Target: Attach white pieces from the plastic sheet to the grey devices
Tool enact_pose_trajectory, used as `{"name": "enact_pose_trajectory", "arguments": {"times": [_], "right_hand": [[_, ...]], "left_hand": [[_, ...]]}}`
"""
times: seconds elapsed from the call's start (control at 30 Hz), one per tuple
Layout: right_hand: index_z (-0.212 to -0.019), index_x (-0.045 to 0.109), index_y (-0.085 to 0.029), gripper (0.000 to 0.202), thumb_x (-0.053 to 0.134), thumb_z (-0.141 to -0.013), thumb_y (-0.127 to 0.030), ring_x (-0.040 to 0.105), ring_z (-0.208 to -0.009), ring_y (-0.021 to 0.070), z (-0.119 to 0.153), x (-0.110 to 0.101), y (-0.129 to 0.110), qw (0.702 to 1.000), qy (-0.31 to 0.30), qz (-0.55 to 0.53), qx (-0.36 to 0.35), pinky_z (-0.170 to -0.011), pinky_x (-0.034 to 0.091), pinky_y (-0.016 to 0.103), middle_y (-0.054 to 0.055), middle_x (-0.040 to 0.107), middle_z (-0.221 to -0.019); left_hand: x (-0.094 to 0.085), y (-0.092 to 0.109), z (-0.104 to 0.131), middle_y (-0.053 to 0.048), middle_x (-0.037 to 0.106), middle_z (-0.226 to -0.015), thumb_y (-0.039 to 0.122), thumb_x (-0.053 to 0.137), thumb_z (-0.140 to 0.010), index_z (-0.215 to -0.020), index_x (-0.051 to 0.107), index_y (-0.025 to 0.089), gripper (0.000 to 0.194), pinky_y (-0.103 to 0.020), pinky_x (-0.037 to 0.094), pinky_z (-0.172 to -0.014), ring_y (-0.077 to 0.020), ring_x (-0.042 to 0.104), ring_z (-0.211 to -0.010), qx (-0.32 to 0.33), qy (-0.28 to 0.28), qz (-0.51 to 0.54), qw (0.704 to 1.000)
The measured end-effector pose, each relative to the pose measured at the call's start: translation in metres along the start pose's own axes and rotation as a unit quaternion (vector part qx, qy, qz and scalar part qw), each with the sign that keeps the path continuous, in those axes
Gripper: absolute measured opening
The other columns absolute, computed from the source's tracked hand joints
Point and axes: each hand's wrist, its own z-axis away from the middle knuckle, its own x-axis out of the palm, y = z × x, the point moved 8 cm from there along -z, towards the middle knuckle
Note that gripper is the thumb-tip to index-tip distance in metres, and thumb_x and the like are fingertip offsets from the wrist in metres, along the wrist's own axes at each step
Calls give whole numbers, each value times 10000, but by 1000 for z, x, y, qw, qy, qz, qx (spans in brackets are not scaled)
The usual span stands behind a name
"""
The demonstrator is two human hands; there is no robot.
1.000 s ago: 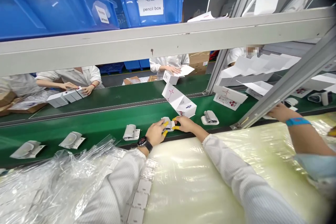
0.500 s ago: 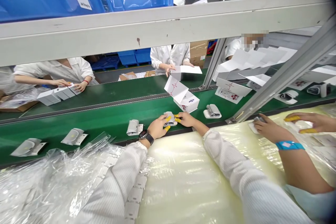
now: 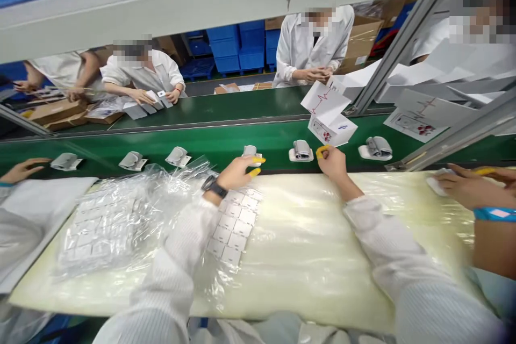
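My left hand (image 3: 236, 173) reaches over the near edge of the green conveyor belt, thumb and finger apart in yellow finger cots. Just beyond its fingertips lies a rolled grey cuff (image 3: 250, 151), partly hidden by the hand; whether they touch I cannot tell. My right hand (image 3: 334, 163), also in yellow finger cots, is curled with its fingertips together and nothing visible in them. To its left, apart from it, another rolled grey cuff (image 3: 301, 149) sits on a white base. An open white box (image 3: 332, 128) with a red heartbeat line stands just beyond my right hand.
More cuffs lie along the belt (image 3: 217, 142), including one at right (image 3: 378, 148). A clear bag (image 3: 105, 220) and white cards (image 3: 234, 226) lie on the yellowish plastic-covered table (image 3: 306, 247). A co-worker's hands (image 3: 475, 185) work at right. A metal post (image 3: 387, 59) rises behind the belt.
Both hands have let go of the cuff on the white base. My left hand has moved left to the neighbouring cuff; my right hand has drawn off rightward. The view has tilted down and turned left.
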Motion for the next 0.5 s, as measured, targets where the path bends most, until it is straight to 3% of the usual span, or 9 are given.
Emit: {"name": "enact_pose_trajectory", "arguments": {"times": [0.07,0.1,0.17,0.2,0.27,0.37,0.5], "right_hand": [[-847,667,-146,154,650,-775,-281,521,-604,162,44,0,-45,997,-9,-48,-61,-594,411,269,28,586,-653],[-859,666,-157,145,645,-784,-280,536,-625,162,69,9,-76,987,-59,-101,-112,-594,416,262,36,608,-700],[-903,666,-176,123,624,-815,-251,585,-712,162,126,40,-145,921,-234,-206,-232,-618,440,247,57,654,-854],[-916,660,-180,115,621,-823,-235,587,-720,155,150,53,-172,892,-287,-230,-262,-614,439,238,54,651,-876],[-910,637,-175,96,623,-819,-204,570,-702,142,180,75,-212,865,-332,-232,-296,-614,426,230,36,628,-846],[-898,590,-168,123,650,-792,-190,544,-689,141,193,105,-240,869,-345,-164,-315,-636,402,237,12,606,-785],[-939,574,-159,207,667,-785,-262,572,-716,183,194,133,-247,872,-364,-17,-327,-591,349,256,46,650,-823]], "left_hand": [[-18,-5,51,-64,685,-1200,244,538,-909,-1182,675,202,308,-382,502,-1015,-213,638,-1120,-55,7,5,998],[-22,-9,75,-60,699,-1148,231,544,-893,-1136,693,205,287,-380,526,-975,-214,654,-1073,-81,10,9,997],[-20,-12,113,-56,699,-1129,190,544,-866,-1101,700,207,282,-362,547,-941,-207,659,-1049,-106,10,29,994],[-16,-12,126,-53,692,-1153,165,547,-850,-1111,695,214,304,-364,539,-961,-207,650,-1075,-108,8,29,994],[-8,-11,144,-51,661,-1246,133,570,-819,-1190,662,230,395,-385,499,-1038,-215,611,-1164,-104,5,15,994],[-1,-12,154,-68,577,-1390,161,637,-796,-1333,569,236,546,-436,419,-1131,-247,533,-1285,-97,0,-15,995],[1,-16,159,-82,530,-1446,220,661,-822,-1393,507,232,592,-447,394,-1156,-257,497,-1330,-83,-14,-21,996]]}}
